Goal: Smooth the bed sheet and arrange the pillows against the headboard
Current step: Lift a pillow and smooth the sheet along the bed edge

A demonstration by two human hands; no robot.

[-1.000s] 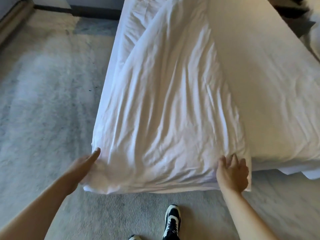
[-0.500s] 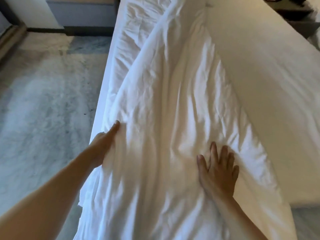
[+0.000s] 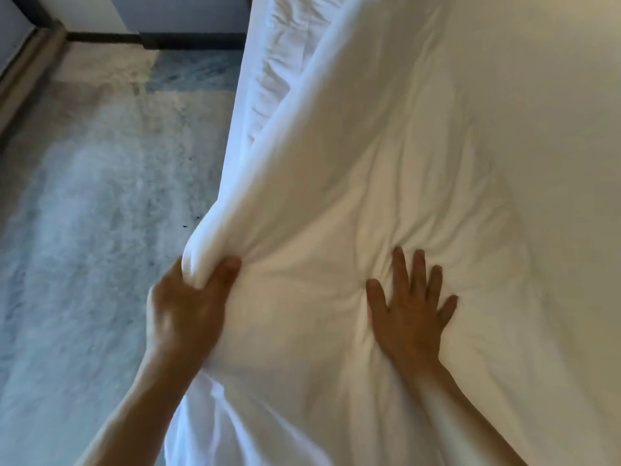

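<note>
Bed sheet (image 3: 386, 156) spread white and creased over the bed, my left hand (image 3: 188, 307) gripping a bunched fold at its left edge above the grey carpet (image 3: 84, 213), my right hand (image 3: 408, 311) pressing flat, fingers splayed, on the wrinkles beside it

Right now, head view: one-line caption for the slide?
Left hand grips a bunched fold of the white bed sheet at the bed's edge while the right hand presses flat on it.
</note>
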